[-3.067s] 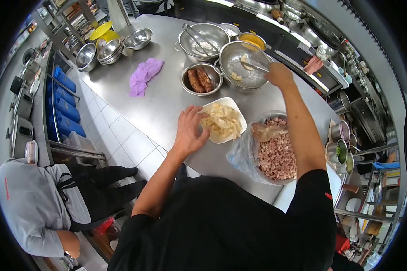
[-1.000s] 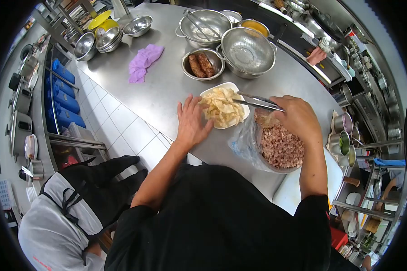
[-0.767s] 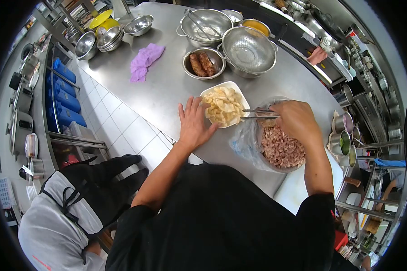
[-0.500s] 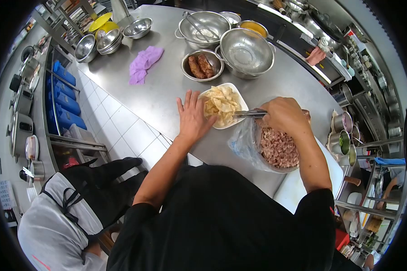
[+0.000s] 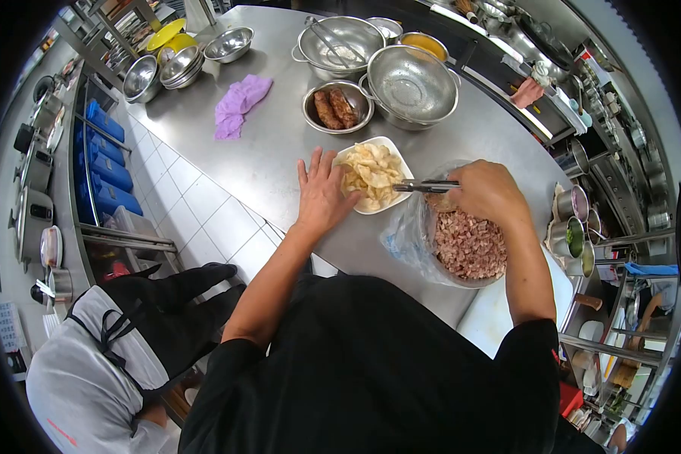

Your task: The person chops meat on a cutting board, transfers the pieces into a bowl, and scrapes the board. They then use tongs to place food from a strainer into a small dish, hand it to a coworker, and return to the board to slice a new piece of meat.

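My left hand (image 5: 324, 194) rests with fingers spread at the left rim of a white square dish (image 5: 405, 168), which holds pale yellow chips or slices (image 5: 373, 174). Metal tongs (image 5: 429, 185) are gripped in my right hand (image 5: 488, 194), their tips at the dish's right edge. Nothing I can make out sits between the tips. Below my right hand is a bowl of chopped pinkish meat (image 5: 469, 246), with a clear plastic bag (image 5: 410, 240) around its left side. Part of the bowl is hidden by my right hand and forearm.
Behind the dish stand a bowl with browned pieces (image 5: 335, 110), two colanders (image 5: 412, 85) and a container of orange liquid (image 5: 425, 47). A purple cloth (image 5: 239, 106) lies left. A white board (image 5: 494, 310) is at right. A co-worker (image 5: 102, 363) is at lower left.
My right hand has shifted to the right with the tongs, and more of the tongs now shows. My left hand has stayed at the dish.
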Tool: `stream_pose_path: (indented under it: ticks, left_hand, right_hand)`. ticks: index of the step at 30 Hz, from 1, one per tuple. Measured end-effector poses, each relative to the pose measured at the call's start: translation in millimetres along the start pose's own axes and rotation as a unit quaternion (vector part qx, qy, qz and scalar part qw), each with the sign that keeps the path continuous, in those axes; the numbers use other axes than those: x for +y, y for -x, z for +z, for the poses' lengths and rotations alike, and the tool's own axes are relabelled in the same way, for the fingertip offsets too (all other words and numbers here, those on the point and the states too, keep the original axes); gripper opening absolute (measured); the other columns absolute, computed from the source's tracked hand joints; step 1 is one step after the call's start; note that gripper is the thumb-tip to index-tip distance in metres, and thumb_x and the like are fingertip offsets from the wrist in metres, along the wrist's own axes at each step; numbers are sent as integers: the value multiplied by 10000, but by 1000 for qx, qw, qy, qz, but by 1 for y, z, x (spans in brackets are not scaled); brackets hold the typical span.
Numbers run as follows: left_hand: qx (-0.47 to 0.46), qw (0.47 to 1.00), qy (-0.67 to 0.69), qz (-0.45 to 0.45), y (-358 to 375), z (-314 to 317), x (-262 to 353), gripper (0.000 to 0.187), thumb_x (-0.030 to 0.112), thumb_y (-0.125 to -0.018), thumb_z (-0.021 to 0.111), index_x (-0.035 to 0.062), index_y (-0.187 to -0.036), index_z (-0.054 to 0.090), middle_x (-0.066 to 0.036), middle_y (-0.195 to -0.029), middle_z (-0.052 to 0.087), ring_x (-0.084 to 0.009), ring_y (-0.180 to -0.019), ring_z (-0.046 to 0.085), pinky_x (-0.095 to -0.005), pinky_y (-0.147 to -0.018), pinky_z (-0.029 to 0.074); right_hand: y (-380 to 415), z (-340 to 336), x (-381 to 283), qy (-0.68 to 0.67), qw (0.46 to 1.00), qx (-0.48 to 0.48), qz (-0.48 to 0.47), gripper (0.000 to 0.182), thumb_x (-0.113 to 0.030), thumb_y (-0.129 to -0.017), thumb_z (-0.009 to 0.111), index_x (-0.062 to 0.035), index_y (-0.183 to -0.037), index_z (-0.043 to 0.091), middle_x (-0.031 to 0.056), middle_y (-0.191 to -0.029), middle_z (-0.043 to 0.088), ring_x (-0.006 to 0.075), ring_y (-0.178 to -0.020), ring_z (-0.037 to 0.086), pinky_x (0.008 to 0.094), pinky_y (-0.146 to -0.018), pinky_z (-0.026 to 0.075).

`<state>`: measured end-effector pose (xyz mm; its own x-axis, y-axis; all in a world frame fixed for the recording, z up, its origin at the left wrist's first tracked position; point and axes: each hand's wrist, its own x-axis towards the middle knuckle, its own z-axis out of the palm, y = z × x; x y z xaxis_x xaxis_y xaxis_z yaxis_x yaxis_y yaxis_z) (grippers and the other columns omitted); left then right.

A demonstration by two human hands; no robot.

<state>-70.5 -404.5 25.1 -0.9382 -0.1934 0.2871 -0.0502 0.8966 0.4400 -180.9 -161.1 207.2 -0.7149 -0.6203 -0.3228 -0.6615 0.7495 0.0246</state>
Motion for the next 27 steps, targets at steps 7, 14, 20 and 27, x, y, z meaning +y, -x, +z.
stream_pose_path:
  ticks: [7, 14, 20, 27]
  left_hand:
    - [-16, 1000, 21, -8, 9, -8, -2, 579, 333, -748, 824, 132, -1238, 590, -138, -1468, 423, -406, -1465, 250, -670, -1156, 166]
    - [-17, 999, 36, -26, 19, -12, -13, 575, 354, -749, 827, 129, -1222, 590, -161, -1460, 434, -422, -1460, 257, -676, -1148, 177]
    - [1, 999, 44, -27, 22, -9, -14, 541, 365, -769, 810, 120, -1206, 608, -163, -1451, 430, -422, -1455, 256, -681, -1138, 182]
    - [12, 999, 30, -28, 22, -6, -12, 514, 353, -765, 818, 127, -1172, 601, -156, -1446, 440, -428, -1450, 277, -683, -1132, 201]
  right_hand:
    - [3, -3, -15, -19, 999, 2, -34, 245, -206, -809, 639, -130, -1008, 760, 173, -869, 710, 375, -848, 668, 480, -777, 512]
    - [22, -21, -4, -1, 988, 138, -64, 259, -172, -792, 667, -91, -1023, 749, 152, -903, 719, 359, -870, 668, 484, -769, 503]
    - [4, -21, -18, -19, 983, 138, -120, 243, -167, -798, 673, -79, -1014, 744, 148, -898, 717, 346, -886, 672, 473, -766, 507]
    - [-39, -7, -42, 30, 981, 105, -163, 276, -196, -801, 684, -87, -1049, 736, 133, -938, 723, 336, -908, 675, 466, -782, 514]
